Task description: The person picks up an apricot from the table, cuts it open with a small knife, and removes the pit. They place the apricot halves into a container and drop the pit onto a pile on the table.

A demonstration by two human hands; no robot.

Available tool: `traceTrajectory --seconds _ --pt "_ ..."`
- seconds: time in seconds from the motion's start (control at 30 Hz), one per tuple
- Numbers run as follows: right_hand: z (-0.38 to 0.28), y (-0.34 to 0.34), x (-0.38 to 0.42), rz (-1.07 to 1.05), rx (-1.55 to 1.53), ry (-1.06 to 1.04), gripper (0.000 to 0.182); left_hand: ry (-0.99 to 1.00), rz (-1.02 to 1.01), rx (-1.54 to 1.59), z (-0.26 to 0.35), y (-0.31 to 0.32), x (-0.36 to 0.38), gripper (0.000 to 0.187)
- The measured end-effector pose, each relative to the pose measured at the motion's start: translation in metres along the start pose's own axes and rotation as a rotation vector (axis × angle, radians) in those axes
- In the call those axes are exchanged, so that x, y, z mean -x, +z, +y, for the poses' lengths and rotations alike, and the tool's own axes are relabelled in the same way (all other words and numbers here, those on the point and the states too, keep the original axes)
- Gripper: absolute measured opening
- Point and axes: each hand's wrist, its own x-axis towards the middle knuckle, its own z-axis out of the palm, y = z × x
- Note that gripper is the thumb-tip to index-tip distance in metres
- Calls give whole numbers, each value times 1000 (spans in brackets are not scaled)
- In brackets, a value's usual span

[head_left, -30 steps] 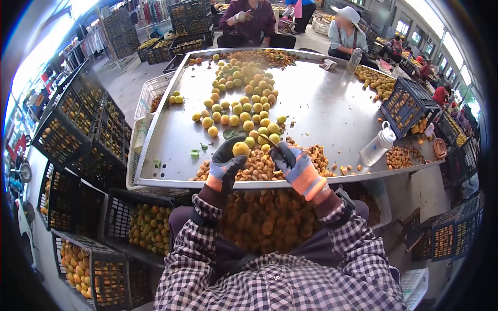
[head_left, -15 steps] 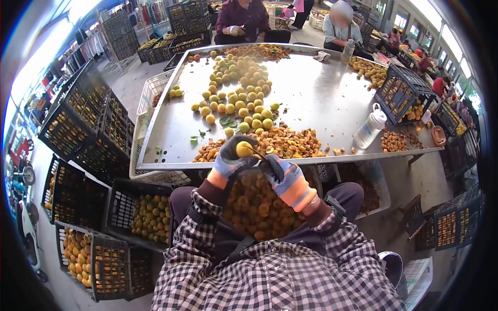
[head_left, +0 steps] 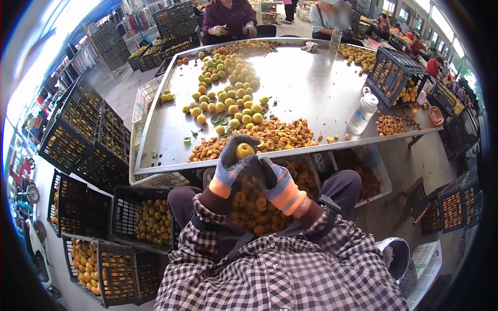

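Observation:
A yellow-green fruit (head_left: 244, 151) is held in my gloved left hand (head_left: 232, 161), whose fingers curl round it just in front of the table's near edge. My gloved right hand (head_left: 271, 179) is close beside it, its fingers pressed together; whatever lies between them is too small to make out. Beyond both hands, a heap of split orange-brown pieces (head_left: 280, 136) rests along the near edge of the metal table (head_left: 311, 88). Whole green and yellow fruits (head_left: 228, 98) lie behind that heap. Below my hands, between my knees, is a container of orange fruit (head_left: 259, 210).
A clear bottle (head_left: 362, 113) and a tilted dark crate (head_left: 397, 75) stand on the table's right side. Crates of fruit (head_left: 148, 220) are at the lower left. Two people sit across the table, one in a purple top (head_left: 228, 18). A white basket (head_left: 425, 269) is at lower right.
The view has shifted slightly. My right hand has come nearer to the fruit and turned, and the thin dark stalk or tool seen at the fruit no longer shows.

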Motion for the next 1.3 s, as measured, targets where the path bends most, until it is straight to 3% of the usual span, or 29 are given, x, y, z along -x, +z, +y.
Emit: traceTrajectory --seconds 0.2,0.37,0.5,0.57,0.7,0.73,0.77,0.8,0.9,0.97,1.03,1.1,1.17,1.2,1.3 --pt "14 7 6 65 -35 -7 18 -63 107 279 -6 16 4 46" --pt "9 -18 2 -64 39 12 26 -54 -216 47 0 -20 -3 48" --pt "10 -25 -6 5 14 -28 28 -13 -41 132 4 0 -11 44" --pt "18 -23 -11 41 143 -106 46 -123 122 228 5 17 -15 38" --pt "32 -26 -25 91 0 -67 37 -135 42 458 6 36 -29 32" --pt "27 -34 -30 63 -55 -60 32 -125 0 269 4 27 -35 33" --pt "18 -42 -34 35 -111 -51 28 -91 -65 95 -1 15 -42 45" --pt "2 -51 -36 23 -287 -20 22 -86 -116 15 1 5 -47 47" --pt "10 -54 -44 -72 -303 -86 21 -13 -174 -102 31 6 -52 46" --pt "-3 -62 -50 -77 -198 -130 21 13 -106 -117 39 13 -52 43" --pt "-8 -57 -51 -26 -168 -30 21 61 12 -138 42 25 -45 40" --pt "-2 -40 -50 6 -287 -2 25 44 94 145 27 35 -41 42" --pt "26 -14 -49 175 -136 -245 30 -173 174 495 15 44 -37 38" --pt "23 -11 -43 157 -2 -84 34 -195 193 457 10 42 -34 37" --pt "35 -17 -36 41 -145 -59 32 -234 198 382 2 35 -30 36"
